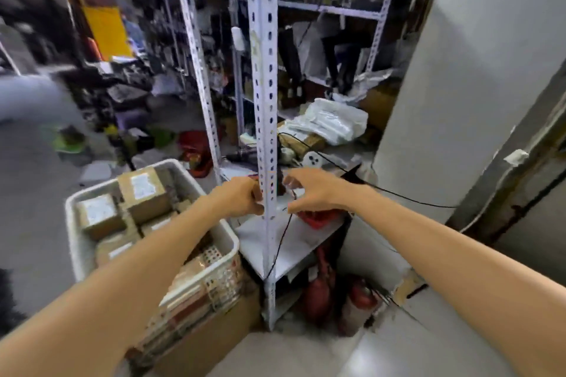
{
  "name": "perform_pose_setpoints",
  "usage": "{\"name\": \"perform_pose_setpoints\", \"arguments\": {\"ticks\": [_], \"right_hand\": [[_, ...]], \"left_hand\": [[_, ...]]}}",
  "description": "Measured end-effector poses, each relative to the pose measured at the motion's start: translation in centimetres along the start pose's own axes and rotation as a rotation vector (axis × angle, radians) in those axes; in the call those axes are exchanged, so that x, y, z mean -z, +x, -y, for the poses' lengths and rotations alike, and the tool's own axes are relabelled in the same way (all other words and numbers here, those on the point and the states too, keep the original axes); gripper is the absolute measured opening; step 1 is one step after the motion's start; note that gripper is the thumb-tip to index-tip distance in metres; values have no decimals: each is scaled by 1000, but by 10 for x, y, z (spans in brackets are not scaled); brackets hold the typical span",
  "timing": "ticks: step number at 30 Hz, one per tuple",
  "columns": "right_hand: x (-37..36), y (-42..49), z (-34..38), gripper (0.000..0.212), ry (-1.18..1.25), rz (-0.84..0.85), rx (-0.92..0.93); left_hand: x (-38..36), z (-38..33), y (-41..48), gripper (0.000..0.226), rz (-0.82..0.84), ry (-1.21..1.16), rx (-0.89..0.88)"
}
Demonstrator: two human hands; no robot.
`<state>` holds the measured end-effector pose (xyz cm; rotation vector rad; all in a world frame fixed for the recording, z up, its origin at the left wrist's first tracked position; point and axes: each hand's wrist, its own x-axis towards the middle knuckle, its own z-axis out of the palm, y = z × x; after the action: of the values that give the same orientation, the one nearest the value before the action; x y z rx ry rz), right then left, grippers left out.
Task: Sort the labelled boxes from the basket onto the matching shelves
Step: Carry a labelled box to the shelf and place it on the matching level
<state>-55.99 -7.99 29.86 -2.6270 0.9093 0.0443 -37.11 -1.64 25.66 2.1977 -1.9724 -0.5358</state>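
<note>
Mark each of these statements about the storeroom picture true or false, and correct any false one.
1. The basket still holds several labelled boxes. True.
2. The left hand is inside the basket gripping a box. False: it is out at the white shelf upright, past the basket's rim.
3. The right hand reaches to the other side of that upright, over a low shelf. True.
4. The basket stands on the top shelf. False: it sits low, to the left of the shelving, on a stack of cardboard.
5. A thin black cable hangs down over the low shelf. True.
</note>
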Motion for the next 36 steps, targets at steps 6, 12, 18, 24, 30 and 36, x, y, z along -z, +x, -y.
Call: {"name": "perform_pose_setpoints", "arguments": {"ticks": [6,12,18,24,30,36], "right_hand": [[-22,89,69,54,23,87,171],[-51,171,120,54,1,139,266],[-83,245,145,57,42,199,253],[-107,319,148,55,97,262,267],[-123,394,147,54,248,334,225],[-146,444,154,62,349,361,206]], "left_hand": [[16,104,-38,28,-13,-41,248],[26,191,-60,30,-43,-56,363],[24,260,-49,28,-55,-128,442],[12,307,-16,25,-64,-226,530],[16,351,0,32,-41,-225,679],[22,386,15,31,-95,-227,787]]}}
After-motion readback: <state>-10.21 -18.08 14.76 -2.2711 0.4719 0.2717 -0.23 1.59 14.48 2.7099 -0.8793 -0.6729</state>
